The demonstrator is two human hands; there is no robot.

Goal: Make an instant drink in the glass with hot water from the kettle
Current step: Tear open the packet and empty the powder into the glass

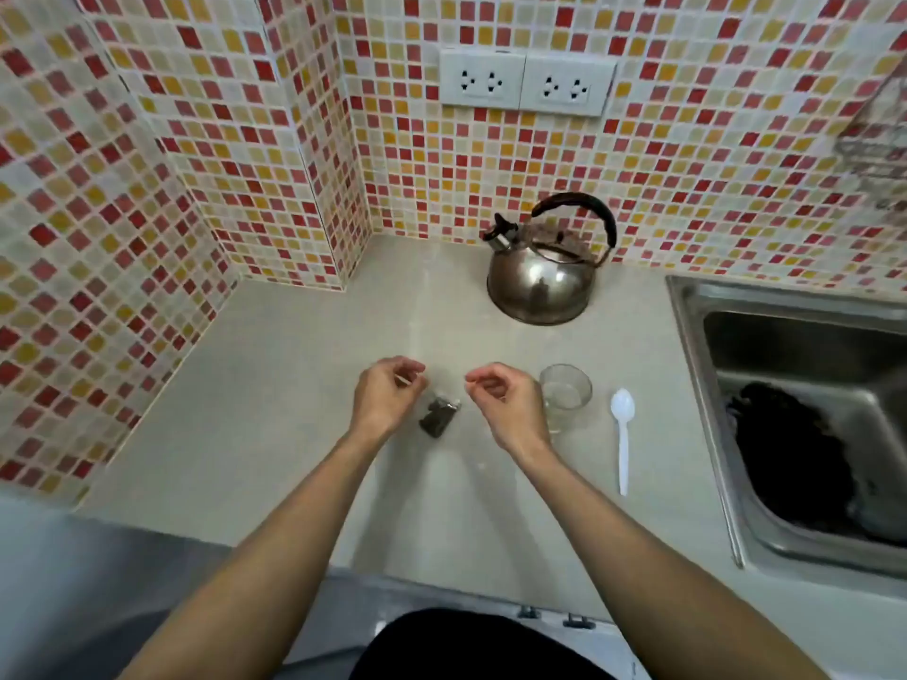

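Note:
A small dark sachet (438, 415) lies on the beige counter (294, 385) between my two hands. My left hand (387, 397) hovers just left of it, fingers loosely curled and holding nothing I can see. My right hand (505, 402) hovers just right of it, curled the same way and also without anything visible in it. A clear glass (565, 396) stands upright right behind my right hand, and its contents cannot be made out. A white plastic spoon (622, 436) lies to the right of the glass. The steel kettle (540, 279) with a dark handle sits at the back near the wall.
A steel sink (697, 346) takes up the right side, with something dark (785, 454) in its basin. Mosaic-tiled walls enclose the counter at the back and left, and a tiled column juts out at the back left. Two wall sockets (527, 83) sit above the kettle.

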